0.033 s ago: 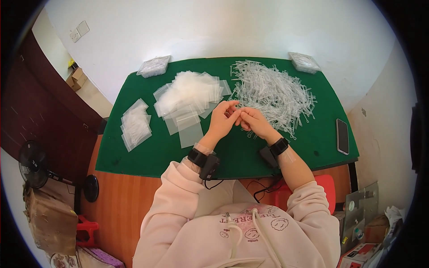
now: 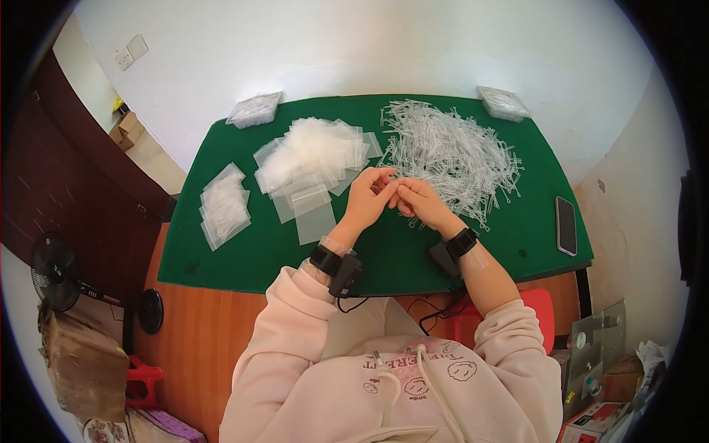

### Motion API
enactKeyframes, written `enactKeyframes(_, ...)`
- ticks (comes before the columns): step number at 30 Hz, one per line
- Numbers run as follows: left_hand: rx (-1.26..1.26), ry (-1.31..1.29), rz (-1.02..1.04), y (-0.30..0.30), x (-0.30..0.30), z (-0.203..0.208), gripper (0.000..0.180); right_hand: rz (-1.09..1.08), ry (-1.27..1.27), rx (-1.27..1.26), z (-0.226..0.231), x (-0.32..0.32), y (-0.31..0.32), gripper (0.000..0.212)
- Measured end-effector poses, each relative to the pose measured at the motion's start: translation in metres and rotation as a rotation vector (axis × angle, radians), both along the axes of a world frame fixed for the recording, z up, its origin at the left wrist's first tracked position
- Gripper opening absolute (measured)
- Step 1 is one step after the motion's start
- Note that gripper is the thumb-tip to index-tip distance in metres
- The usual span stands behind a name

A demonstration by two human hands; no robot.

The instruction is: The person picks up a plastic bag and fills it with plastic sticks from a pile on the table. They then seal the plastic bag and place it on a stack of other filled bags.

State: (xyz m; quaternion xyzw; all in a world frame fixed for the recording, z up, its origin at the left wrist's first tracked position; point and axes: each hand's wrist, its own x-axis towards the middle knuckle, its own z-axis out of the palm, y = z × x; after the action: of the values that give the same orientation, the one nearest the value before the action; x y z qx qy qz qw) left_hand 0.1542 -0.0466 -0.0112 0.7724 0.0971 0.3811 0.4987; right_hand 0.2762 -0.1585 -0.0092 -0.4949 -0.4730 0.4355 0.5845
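Above the middle of the green table, my left hand (image 2: 369, 198) and my right hand (image 2: 422, 201) meet at the fingertips. Both are closed in a pinch; anything between the fingers is too small or too hidden to make out. Just beyond and to the right of them spreads a large heap of thin clear plastic sticks (image 2: 450, 151), some with small ring ends. On the left of my hands lies a pile of clear flat plastic bags (image 2: 310, 155). One bag (image 2: 316, 224) sticks out of it toward me, close to my left wrist.
A smaller stack of bags (image 2: 224, 207), seemingly filled, lies at the table's left. Clear plastic boxes stand at the back left (image 2: 255, 109) and back right (image 2: 504, 103) corners. A phone (image 2: 566, 226) rests near the right edge of the green table (image 2: 214, 269). A red stool (image 2: 535, 317) stands below.
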Motion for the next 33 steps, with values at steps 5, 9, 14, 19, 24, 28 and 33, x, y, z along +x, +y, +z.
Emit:
enactKeyframes(5, -0.085, -0.017, -0.043, 0.007, 0.003, -0.007, 0.017, 0.033, 0.086, -0.014, 0.003, -0.004, 0.000, 0.020)
enactKeyframes(9, -0.187, -0.032, -0.033, 0.009, 0.004, -0.009, 0.016, -0.023, 0.210, -0.072, 0.007, -0.010, -0.002, 0.021)
enactKeyframes(14, -0.095, -0.058, 0.015, 0.008, 0.006, -0.010, 0.013, -0.028, 0.207, -0.050, -0.001, 0.005, 0.000, 0.023)
enactKeyframes(19, 0.060, 0.060, 0.024, -0.001, 0.004, -0.013, 0.014, -0.153, 0.232, 0.041, -0.001, 0.014, 0.001, 0.022)
enactKeyframes(24, 0.609, 0.270, 0.036, -0.018, 0.002, -0.015, 0.020, -0.368, 0.285, 0.140, 0.001, 0.032, -0.004, 0.023)
enactKeyframes(28, 0.565, 0.376, 0.069, -0.025, 0.002, -0.016, 0.018, -0.437, 0.334, 0.159, 0.002, 0.033, -0.004, 0.023)
enactKeyframes(33, 0.466, 0.506, 0.060, -0.022, 0.007, -0.010, 0.015, -0.506, 0.333, 0.188, 0.000, 0.044, -0.005, 0.023)
